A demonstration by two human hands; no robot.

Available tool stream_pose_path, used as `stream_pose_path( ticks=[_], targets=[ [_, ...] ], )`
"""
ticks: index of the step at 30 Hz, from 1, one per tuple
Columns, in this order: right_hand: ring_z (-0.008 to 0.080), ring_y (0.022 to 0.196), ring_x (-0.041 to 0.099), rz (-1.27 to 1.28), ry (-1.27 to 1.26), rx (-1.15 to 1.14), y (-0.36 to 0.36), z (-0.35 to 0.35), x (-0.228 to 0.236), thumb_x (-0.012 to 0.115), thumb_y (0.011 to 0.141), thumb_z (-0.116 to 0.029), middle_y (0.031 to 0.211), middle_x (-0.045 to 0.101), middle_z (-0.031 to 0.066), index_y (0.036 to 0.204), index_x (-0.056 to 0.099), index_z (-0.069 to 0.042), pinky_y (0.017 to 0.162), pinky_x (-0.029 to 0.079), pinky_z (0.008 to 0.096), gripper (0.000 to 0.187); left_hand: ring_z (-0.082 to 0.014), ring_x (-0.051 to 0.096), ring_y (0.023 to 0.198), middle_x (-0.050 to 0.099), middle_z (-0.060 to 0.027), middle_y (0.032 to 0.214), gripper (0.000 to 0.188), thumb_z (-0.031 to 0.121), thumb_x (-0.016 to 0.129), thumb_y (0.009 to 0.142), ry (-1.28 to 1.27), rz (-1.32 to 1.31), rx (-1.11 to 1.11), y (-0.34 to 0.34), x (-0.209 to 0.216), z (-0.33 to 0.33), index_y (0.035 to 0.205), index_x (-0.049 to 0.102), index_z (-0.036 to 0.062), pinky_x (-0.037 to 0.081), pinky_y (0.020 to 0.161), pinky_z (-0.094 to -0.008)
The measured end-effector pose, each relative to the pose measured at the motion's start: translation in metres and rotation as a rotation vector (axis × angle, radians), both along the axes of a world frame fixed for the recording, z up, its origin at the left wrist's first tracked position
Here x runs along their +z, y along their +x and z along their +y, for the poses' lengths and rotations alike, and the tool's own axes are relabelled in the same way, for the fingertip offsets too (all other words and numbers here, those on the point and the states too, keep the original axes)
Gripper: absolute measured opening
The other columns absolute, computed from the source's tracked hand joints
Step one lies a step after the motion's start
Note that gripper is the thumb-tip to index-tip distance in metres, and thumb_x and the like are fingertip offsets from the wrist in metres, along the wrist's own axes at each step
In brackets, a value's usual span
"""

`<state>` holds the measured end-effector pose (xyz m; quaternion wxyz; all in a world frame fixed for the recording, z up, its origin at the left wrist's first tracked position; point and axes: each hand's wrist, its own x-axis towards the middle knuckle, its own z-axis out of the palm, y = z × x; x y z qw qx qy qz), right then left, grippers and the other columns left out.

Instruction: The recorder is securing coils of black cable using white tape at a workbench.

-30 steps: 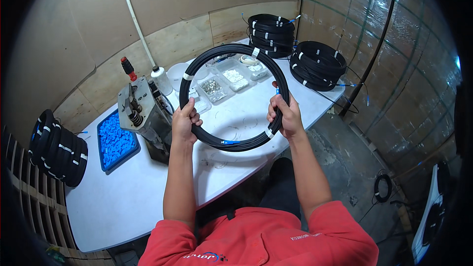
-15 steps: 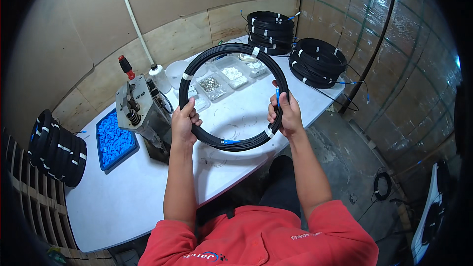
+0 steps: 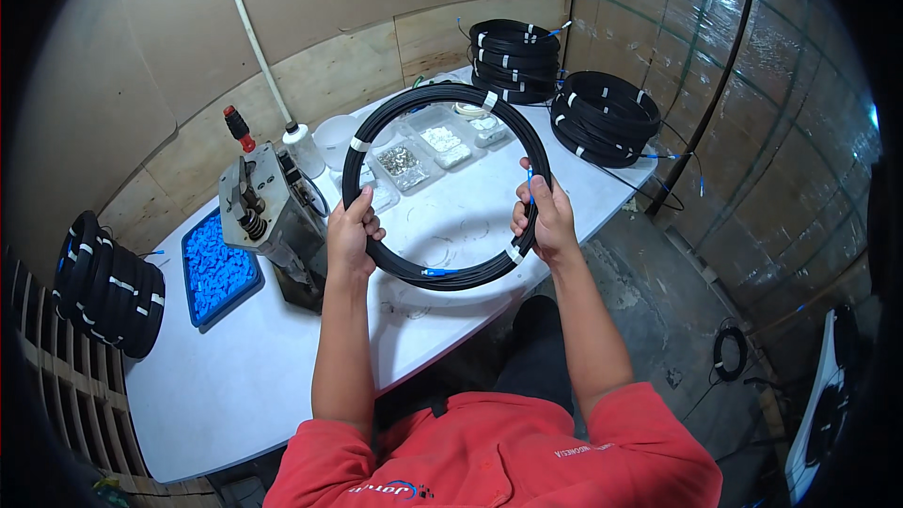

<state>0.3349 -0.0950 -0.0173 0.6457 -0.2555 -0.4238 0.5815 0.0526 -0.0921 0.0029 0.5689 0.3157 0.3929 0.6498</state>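
Between both hands I hold up a coil of black cable [image 3: 428,94] above the white table. White tape bands wrap it at several spots. A blue connector [image 3: 435,273] shows at the bottom of the ring, and another bit of blue lies by my right fingers. My left hand [image 3: 356,233] is closed round the coil's left side, thumb on top. Round the right side, my right hand [image 3: 546,212] grips the same coil. Through and behind the ring stand clear trays, one with small metal parts [image 3: 403,163] and one with white pieces [image 3: 447,146].
A metal press [image 3: 268,212] stands left of the coil, beside a blue tray [image 3: 196,312] of small blue parts. Stacked black coils sit at the back [image 3: 514,66], at the right [image 3: 602,122] and at the far left [image 3: 108,287]. A white bottle [image 3: 303,150] stands near the wall.
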Motion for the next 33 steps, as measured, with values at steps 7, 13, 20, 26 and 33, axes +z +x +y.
stream_pose_path(
  ticks=[7,13,20,26,33],
  targets=[
    [0.0089,0.055,0.048,-0.035,-0.002,-0.01,-0.001,0.0,-0.002,0.054,0.101,-0.039,0.082,0.046,0.0001,0.138,0.04,-0.007,0.05,0.046,0.0276,0.05,-0.0043,0.035,0.051,0.038,0.0067,0.065,0.021,0.024,0.066,0.094,0.005,0.018,0.006,0.0,0.001,-0.002,0.085,0.05,0.0141,0.033,0.048,-0.0227],
    [0.0096,0.054,0.049,-0.02,0.003,-0.02,-0.002,-0.001,0.0,0.054,0.101,-0.035,0.08,0.047,0.0003,0.134,0.044,-0.006,0.051,0.047,0.0291,0.046,-0.0046,0.035,0.051,0.038,0.0067,0.065,0.019,0.022,0.065,0.094,0.006,0.025,0.019,0.0,0.002,-0.003,0.085,0.051,0.0133,0.034,0.048,-0.023],
    [0.0101,0.053,0.048,0.103,-0.029,-0.003,0.0,0.001,0.002,0.056,0.1,-0.031,0.077,0.047,0.0015,0.138,0.041,-0.005,0.048,0.046,0.0274,0.048,-0.0088,0.044,0.054,0.042,0.0042,0.065,0.018,0.022,0.065,0.094,0.079,0.141,0.013,0.004,0.003,-0.006,0.087,0.054,0.0095,0.041,0.054,-0.0261],
    [0.0085,0.048,0.046,0.003,-0.078,0.072,0.015,0.006,0.021,0.06,0.096,-0.019,0.075,0.05,0.0018,0.132,0.046,-0.003,0.043,0.04,0.0243,0.041,-0.0161,0.064,0.068,0.058,-0.0026,0.072,0.024,0.027,0.067,0.092,0.148,0.285,-0.127,-0.016,0.013,-0.003,0.091,0.057,0.0051,0.054,0.068,-0.0302],
    [0.0053,0.047,0.044,-0.258,0.014,0.365,0.044,0.039,0.056,0.061,0.097,-0.027,0.073,0.05,-0.0014,0.123,0.054,-0.004,0.041,0.037,0.0208,0.035,-0.017,0.066,0.072,0.062,-0.0065,0.078,0.029,0.028,0.071,0.09,0.191,0.426,-0.367,-0.017,0.041,0.001,0.094,0.06,0.001,0.058,0.07,-0.0313]
  ],
)
